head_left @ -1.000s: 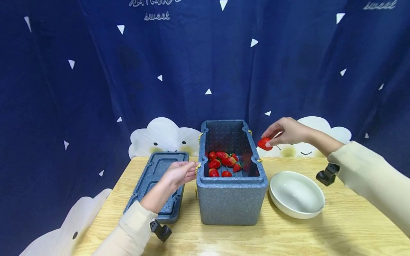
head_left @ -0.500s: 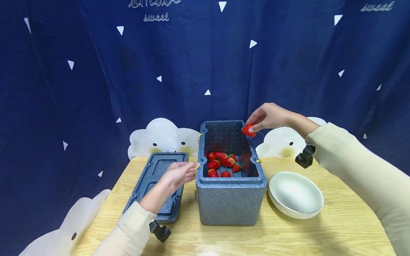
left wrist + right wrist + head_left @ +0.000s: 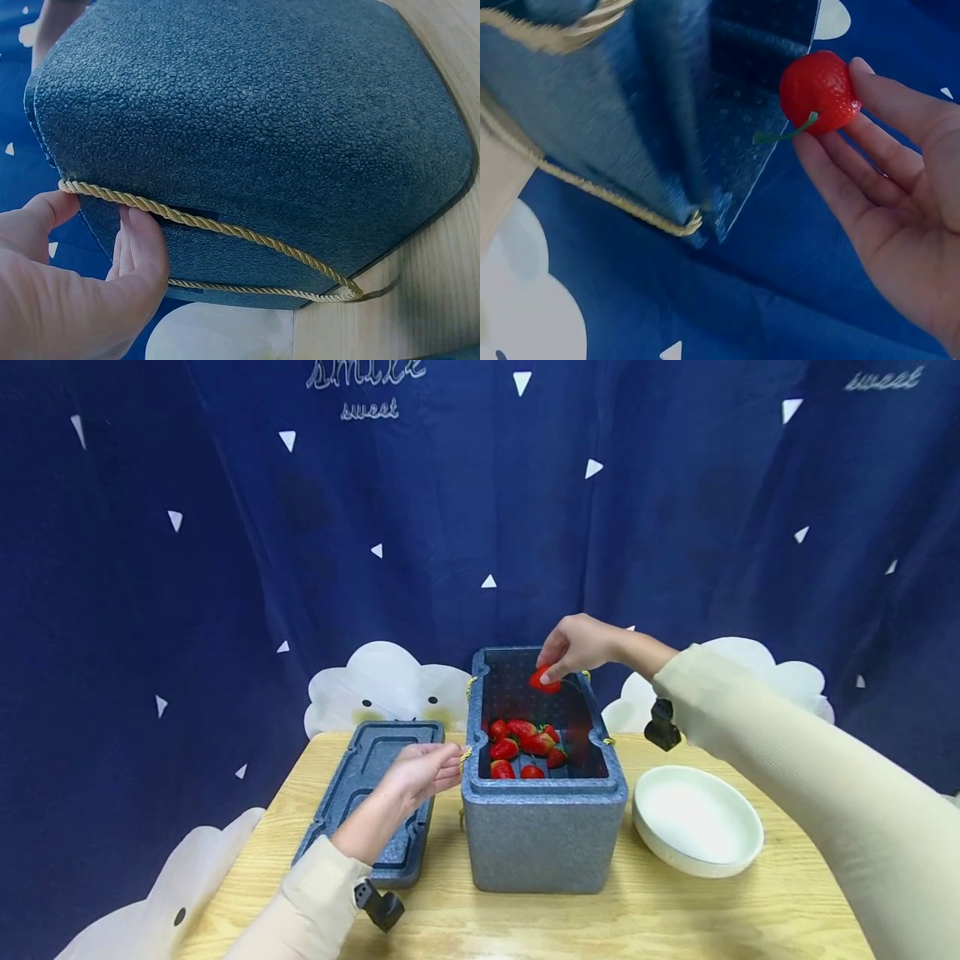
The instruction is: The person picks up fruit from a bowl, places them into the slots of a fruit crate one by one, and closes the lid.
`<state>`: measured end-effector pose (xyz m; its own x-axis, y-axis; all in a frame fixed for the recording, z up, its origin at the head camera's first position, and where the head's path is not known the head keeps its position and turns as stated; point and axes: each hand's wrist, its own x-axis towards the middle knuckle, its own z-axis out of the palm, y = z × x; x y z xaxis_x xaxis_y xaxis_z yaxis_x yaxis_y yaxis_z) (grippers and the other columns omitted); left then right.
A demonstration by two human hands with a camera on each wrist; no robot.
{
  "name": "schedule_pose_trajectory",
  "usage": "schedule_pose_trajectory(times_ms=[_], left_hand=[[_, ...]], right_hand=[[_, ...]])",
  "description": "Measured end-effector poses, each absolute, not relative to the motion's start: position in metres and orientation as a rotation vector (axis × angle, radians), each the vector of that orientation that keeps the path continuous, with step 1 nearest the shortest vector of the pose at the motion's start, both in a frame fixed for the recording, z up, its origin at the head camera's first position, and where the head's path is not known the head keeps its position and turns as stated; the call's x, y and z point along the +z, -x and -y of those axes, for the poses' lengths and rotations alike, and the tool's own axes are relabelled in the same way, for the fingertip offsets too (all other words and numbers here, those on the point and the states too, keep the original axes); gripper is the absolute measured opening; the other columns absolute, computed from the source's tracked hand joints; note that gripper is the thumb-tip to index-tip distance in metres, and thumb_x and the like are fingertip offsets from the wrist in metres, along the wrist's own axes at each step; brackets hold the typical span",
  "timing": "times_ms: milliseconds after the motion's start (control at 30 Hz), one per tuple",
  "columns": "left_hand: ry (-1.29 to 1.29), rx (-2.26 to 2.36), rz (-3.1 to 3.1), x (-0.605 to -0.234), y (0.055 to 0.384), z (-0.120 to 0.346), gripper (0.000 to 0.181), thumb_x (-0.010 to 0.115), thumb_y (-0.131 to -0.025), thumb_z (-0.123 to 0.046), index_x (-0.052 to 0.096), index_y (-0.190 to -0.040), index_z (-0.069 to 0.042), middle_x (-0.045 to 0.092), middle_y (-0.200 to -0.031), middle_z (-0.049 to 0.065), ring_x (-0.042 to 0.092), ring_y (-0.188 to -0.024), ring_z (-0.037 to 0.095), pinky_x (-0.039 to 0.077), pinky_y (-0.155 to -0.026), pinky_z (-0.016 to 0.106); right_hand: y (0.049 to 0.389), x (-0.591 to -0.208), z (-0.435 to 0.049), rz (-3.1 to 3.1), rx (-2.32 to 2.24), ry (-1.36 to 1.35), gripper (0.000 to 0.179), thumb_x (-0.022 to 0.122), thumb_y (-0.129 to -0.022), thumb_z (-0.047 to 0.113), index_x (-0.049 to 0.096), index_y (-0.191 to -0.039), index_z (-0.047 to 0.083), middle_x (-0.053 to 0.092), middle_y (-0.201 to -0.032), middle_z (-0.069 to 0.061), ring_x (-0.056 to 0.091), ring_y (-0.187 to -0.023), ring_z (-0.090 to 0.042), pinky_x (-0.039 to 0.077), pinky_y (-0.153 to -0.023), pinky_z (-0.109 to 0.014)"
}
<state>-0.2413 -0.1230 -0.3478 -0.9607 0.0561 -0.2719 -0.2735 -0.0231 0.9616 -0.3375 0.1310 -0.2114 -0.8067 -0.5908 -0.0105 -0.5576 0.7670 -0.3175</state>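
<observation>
My right hand (image 3: 576, 643) pinches a red strawberry (image 3: 819, 94) with a thin green stem between thumb and fingertips. It hangs over the far part of the blue-grey foam box (image 3: 540, 839), which stands lidless. Several other strawberries (image 3: 537, 743) lie on the box floor toward the near end. At the left side of the box, my left hand (image 3: 422, 768) holds the rim beside the yellow rope (image 3: 247, 234). In the left wrist view its thumb sits at the rope's upper end, and the fingers lie against the outer wall by the rope.
The box's lid (image 3: 375, 793) lies on the wooden table (image 3: 675, 918) to the left, partly behind my left forearm. A white bowl (image 3: 697, 818) stands right of the box. Behind the table hangs a dark blue curtain (image 3: 420, 493) with white triangles and clouds.
My right hand has carried the strawberry left, from the space right of the box to over its opening, rising first and then dipping. The left hand has stayed at the rim.
</observation>
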Motion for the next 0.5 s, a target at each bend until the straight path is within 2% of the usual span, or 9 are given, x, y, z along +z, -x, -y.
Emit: schedule_pose_trajectory(times_ms=[233,400,500], left_hand=[[0.228,2.073,-2.017,-0.349,0.241,0.123,0.046,0.055,-0.092,-0.011,0.046,-0.131,0.011,0.057,-0.130,0.026,0.062,-0.103,0.019,0.050,-0.103,0.041],[0.223,2.085,-2.010,-0.349,0.241,0.124,0.045,0.053,-0.092,-0.009,0.047,-0.131,0.012,0.058,-0.129,0.027,0.063,-0.097,0.016,0.051,-0.102,0.040],[0.229,2.091,-2.005,-0.349,0.241,0.123,0.046,0.053,-0.092,-0.009,0.045,-0.133,0.012,0.057,-0.130,0.028,0.063,-0.101,0.017,0.050,-0.103,0.040]], right_hand=[[0.342,-0.209,-0.111,-2.800,-0.462,0.884,0.030,0.075,-0.083,0.025,0.072,-0.107,0.007,0.075,-0.102,-0.010,0.067,-0.090,-0.018,0.058,-0.088,-0.037],[0.349,-0.207,-0.102,-2.768,-0.571,0.864,0.030,0.074,-0.084,0.025,0.072,-0.108,0.006,0.075,-0.103,-0.011,0.069,-0.090,-0.017,0.057,-0.090,-0.038],[0.352,-0.208,-0.100,-2.711,-0.740,0.841,0.030,0.072,-0.086,0.022,0.071,-0.110,0.004,0.074,-0.106,-0.013,0.069,-0.094,-0.022,0.056,-0.094,-0.039]])
